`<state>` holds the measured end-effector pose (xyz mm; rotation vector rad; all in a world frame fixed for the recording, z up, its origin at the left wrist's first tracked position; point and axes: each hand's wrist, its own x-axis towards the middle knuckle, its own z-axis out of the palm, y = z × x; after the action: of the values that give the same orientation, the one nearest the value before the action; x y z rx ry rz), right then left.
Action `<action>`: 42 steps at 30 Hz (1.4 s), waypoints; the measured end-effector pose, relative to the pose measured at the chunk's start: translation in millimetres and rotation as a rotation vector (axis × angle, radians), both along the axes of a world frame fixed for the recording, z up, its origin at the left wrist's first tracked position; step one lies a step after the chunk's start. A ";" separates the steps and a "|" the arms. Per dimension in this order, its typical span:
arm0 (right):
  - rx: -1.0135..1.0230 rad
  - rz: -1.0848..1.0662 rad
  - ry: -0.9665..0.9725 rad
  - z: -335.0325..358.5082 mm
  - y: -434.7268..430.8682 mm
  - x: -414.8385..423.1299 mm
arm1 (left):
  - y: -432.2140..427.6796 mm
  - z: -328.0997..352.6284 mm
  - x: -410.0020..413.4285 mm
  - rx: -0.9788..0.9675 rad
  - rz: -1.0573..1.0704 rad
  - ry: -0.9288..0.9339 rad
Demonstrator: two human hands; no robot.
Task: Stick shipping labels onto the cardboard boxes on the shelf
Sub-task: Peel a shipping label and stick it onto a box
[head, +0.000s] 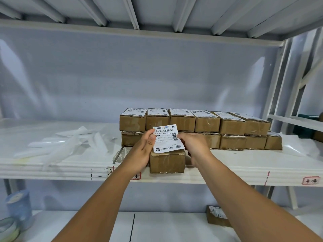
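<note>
A person's left hand [144,151] and right hand [194,145] hold a shipping label [167,138] by its side edges over a single cardboard box [167,162] at the front lip of the white shelf [236,173]. The left thumb and fingers pinch the label's left edge. The right fingertips pinch its right edge, with the other fingers curled loosely downward. Directly below the fingers, the label's bottom edge meets the box top and its upper part tilts up clear of the box. Just beyond the fingertips, stacked boxes [206,122] form a two-tier wall, the upper tier labelled on top. Left of the left hand, peeled backing strips [70,140] lie on the shelf. Right of the right hand, shelf surface runs on in front of the stack.
</note>
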<state>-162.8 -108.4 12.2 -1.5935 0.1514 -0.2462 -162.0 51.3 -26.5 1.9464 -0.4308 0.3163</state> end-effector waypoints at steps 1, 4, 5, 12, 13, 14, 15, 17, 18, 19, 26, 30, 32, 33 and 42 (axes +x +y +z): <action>-0.003 0.000 -0.001 0.1 0.0 0.0 | -0.2 0.2 -0.2 -0.001 -0.001 0.002; -0.032 0.001 0.000 -0.3 -0.3 1.6 | 0.0 -0.1 -0.2 0.000 -0.003 0.001; -0.032 0.002 -0.007 -0.5 -0.4 2.1 | 0.1 -0.3 0.1 -0.002 -0.002 0.001; -0.064 -0.033 -0.042 -2.9 0.1 6.9 | -0.8 2.8 -3.6 -0.006 0.003 0.005; -0.080 -0.043 -0.053 -3.2 -0.2 7.8 | -1.3 3.4 -4.2 -0.007 0.003 -0.001; -0.104 -0.046 -0.062 -2.9 -0.2 7.7 | -1.9 4.0 -5.3 -0.007 0.001 -0.007; -0.123 -0.043 -0.069 -2.9 -0.1 7.8 | -2.4 4.1 -5.6 -0.005 0.001 -0.009; -0.144 -0.046 -0.076 -3.5 0.5 8.5 | -2.8 3.9 -6.1 0.012 0.002 -0.007; -0.158 -0.050 -0.078 -4.5 0.7 9.8 | -2.4 3.5 -5.5 0.015 0.006 -0.006; -0.172 -0.058 -0.080 -5.3 0.7 10.9 | -1.7 2.8 -3.9 0.016 0.012 -0.006; -0.208 -0.118 -0.108 -7.4 2.1 13.0 | -1.6 -0.8 4.4 0.048 0.033 -0.048; -0.262 -0.145 -0.108 -7.6 1.0 14.5 | -0.7 -3.5 11.3 0.091 0.038 -0.062; -0.296 -0.154 -0.106 -7.6 -0.1 15.3 | 0.2 -5.2 15.4 0.111 0.037 -0.066; -0.315 -0.159 -0.105 -7.1 -1.0 16.0 | 0.1 -5.4 16.8 0.113 0.037 -0.065; -0.649 -0.155 -0.141 2.1 -6.0 12.2 | -1.2 -1.8 21.8 -0.006 -0.001 0.062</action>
<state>-150.6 -114.4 14.3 -2.2013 0.0880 -0.5689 -140.1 50.1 -28.4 1.9444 -0.3897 0.2562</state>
